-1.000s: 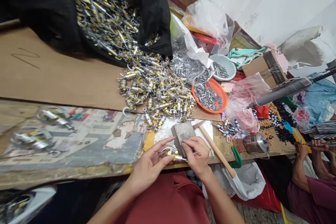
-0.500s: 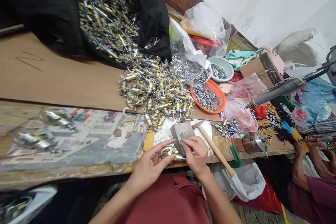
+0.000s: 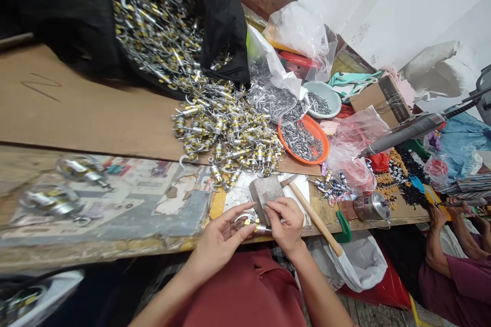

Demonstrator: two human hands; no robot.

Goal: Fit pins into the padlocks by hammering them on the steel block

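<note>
My left hand (image 3: pixel 220 241) and my right hand (image 3: pixel 287 226) meet at the bench's near edge, both pinched on one small silver-and-gold hook clasp (image 3: pixel 256 225). The left fingers hold its hook end, the right fingers its barrel end. Just beyond my hands lies a grey metal block (image 3: pixel 266 191) on white paper. A wooden-handled hammer (image 3: pixel 312 214) lies to the right of the block. A big heap of the same clasps (image 3: pixel 226 133) spills from a black bag (image 3: pixel 226 15) onto the brown board.
An orange dish (image 3: pixel 305 138) and a pale bowl (image 3: pixel 321 100) hold small metal pieces. Plastic bags, a cardboard box (image 3: pixel 383 97) and a rotary tool (image 3: pixel 406 133) crowd the right side. Another person's hands (image 3: pixel 456 209) work at far right. A few clasps (image 3: pixel 65 189) lie left.
</note>
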